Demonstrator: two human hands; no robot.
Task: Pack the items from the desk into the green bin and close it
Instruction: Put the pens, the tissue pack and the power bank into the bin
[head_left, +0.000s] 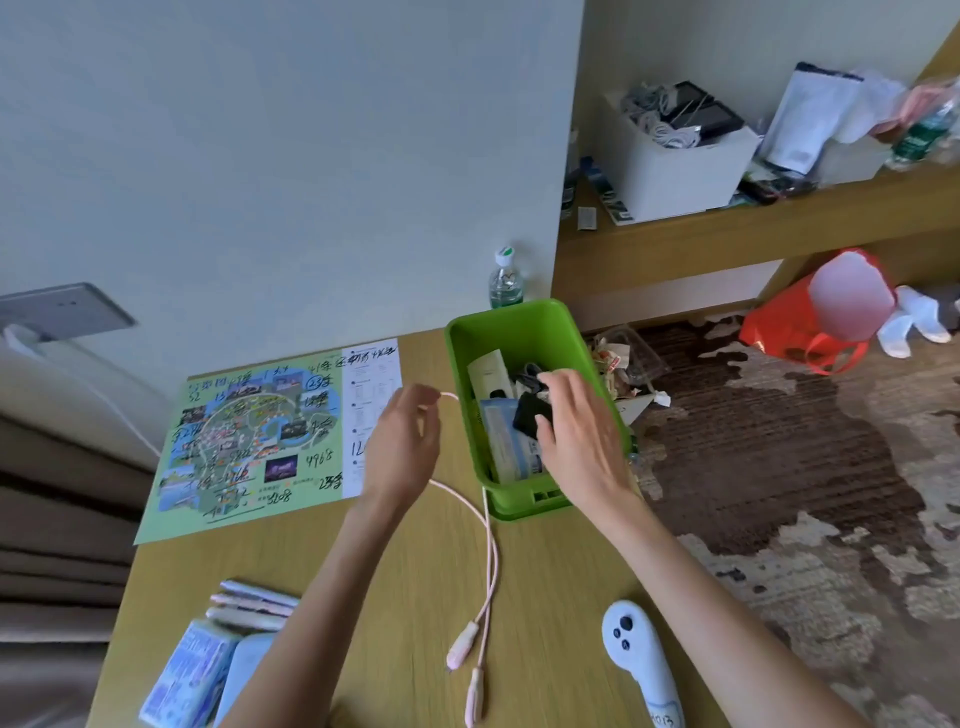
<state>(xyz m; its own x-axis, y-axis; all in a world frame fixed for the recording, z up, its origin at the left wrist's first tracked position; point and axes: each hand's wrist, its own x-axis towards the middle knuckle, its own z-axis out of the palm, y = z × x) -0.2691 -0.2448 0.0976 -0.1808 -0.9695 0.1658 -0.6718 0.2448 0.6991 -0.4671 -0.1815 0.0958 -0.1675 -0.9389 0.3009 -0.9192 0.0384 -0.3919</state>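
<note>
The green bin (519, 322) stands open at the desk's far right edge, holding a beige box, a blue packet and dark items. My right hand (576, 426) reaches into it and its fingers grip a black object (527, 413). My left hand (402, 441) hovers just left of the bin and pinches a loop of the pink cable (491, 561). The cable hangs down across the desk, its two plugs lying near the front. No lid is in view.
A green map sheet (249, 436) lies at the desk's left. Blue packets and pens (208, 660) sit front left, a white controller (641, 654) front right. A water bottle (505, 280) stands behind the bin. A red bag (800, 327) lies on the carpet.
</note>
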